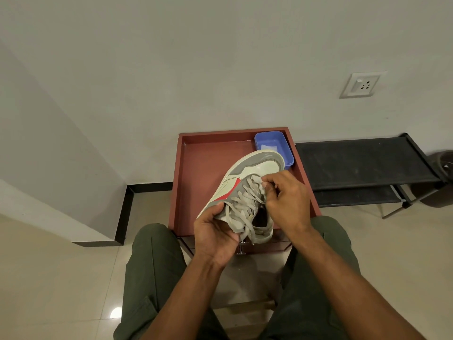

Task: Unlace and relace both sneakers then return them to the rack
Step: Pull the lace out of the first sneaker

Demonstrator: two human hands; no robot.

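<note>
One sneaker (247, 182), red stripe, no readable brand, held tilted above the red table (196, 168). My left hand (215, 238) grips its heel side; right hand (286, 195) fingers (268, 179) pinch the lace (245, 204) near the toe.

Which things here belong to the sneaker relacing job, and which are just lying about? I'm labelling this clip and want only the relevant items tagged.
Part of the job:
- sneaker, gripped at the heel by the left hand
- laces, pinched near the toe end by the right hand
- black rack, beside the table

Just lying about:
- blue tub
- red table
- wall socket
</note>
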